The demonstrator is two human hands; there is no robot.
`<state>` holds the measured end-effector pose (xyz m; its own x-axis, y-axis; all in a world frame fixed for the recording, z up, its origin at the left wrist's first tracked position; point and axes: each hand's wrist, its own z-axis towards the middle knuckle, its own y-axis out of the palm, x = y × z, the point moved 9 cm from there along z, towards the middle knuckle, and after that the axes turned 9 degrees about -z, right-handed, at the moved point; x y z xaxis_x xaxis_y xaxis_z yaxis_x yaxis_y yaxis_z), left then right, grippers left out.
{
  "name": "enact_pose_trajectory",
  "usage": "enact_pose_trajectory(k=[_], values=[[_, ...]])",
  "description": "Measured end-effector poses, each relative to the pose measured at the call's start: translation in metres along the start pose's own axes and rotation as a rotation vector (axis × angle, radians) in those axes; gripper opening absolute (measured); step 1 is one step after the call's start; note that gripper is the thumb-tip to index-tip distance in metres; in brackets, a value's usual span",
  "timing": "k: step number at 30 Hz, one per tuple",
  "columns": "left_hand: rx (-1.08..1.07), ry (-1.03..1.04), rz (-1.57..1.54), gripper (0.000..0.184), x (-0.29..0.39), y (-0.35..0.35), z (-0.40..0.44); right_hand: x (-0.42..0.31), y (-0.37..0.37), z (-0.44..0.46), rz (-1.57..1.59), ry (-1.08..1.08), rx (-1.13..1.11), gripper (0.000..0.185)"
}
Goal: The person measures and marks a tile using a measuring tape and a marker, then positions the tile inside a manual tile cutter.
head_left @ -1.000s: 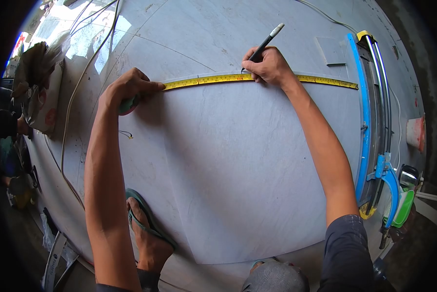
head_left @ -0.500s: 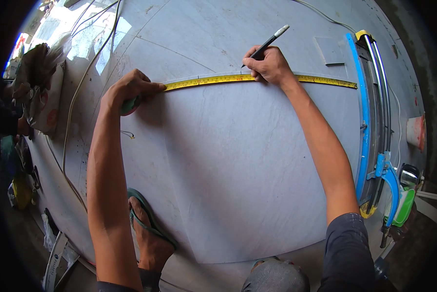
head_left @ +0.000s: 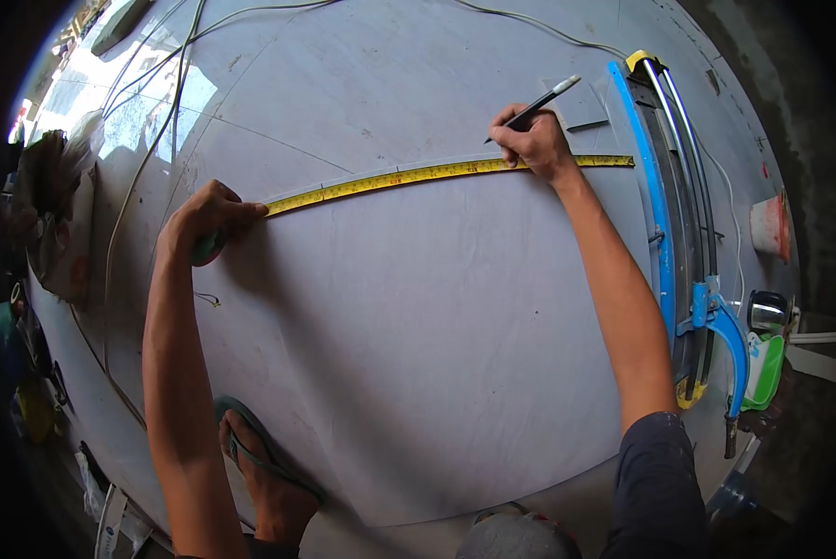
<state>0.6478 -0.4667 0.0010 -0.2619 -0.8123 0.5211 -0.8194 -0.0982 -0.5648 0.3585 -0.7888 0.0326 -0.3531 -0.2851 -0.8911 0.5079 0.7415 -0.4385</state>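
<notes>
The tape (head_left: 395,181) lies along the twelve-o'clock edge of the tile (head_left: 437,326). At ten o'clock the left hand (head_left: 215,212) is curled closed on it; at one o'clock the right hand (head_left: 535,144) grips a pen (head_left: 544,102), fingers bent. The cutter (head_left: 658,210) lies at three.

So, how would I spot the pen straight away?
Find the large grey tile, then the yellow measuring tape along its far edge. The pen slants up from the right hand: slim, black, with a whitish end, unlike the flat tape.
</notes>
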Motion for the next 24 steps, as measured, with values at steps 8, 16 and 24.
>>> enact_pose_trajectory(k=[8, 16, 24], values=[[-0.004, 0.001, 0.068, 0.044, 0.005, 0.001, -0.002, 0.005, 0.019, 0.001, -0.066, -0.004, -0.086, 0.011], [-0.06, -0.011, 0.068, 0.046, -0.002, 0.001, 0.008, 0.008, 0.022, 0.007, -0.079, -0.014, -0.123, 0.013], [-0.046, -0.005, 0.035, 0.044, 0.001, 0.002, 0.004, 0.005, 0.023, 0.003, -0.111, 0.01, -0.138, 0.014]])
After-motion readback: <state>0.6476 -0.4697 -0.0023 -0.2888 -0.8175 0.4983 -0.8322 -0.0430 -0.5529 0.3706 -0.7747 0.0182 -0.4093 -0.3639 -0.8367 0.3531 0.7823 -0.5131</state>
